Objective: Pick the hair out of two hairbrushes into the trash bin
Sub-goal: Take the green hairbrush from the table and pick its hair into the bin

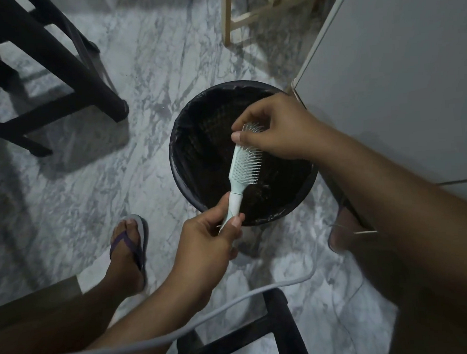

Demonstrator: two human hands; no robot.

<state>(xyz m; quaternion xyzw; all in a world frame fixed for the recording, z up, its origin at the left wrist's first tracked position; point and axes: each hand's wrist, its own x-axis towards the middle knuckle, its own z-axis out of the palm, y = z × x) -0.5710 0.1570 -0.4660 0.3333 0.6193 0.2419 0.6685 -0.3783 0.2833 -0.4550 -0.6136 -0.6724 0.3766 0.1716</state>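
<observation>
A pale mint hairbrush (242,165) is held over a round black trash bin (180,141) lined with a dark bag. My left hand (205,237) grips the brush's handle at the bin's near rim. My right hand (273,127) reaches over the bin with its thumb and fingers pinched at the bristles near the brush's tip. Whether hair sits between those fingers is hidden. Only one brush is in view.
A black stool (48,78) stands at the upper left and another black frame (247,334) at the bottom. A white cabinet (396,76) is at the right, a wooden frame (246,15) behind. A grey cable (180,331) crosses the marble floor. My sandalled foot (128,251) is left.
</observation>
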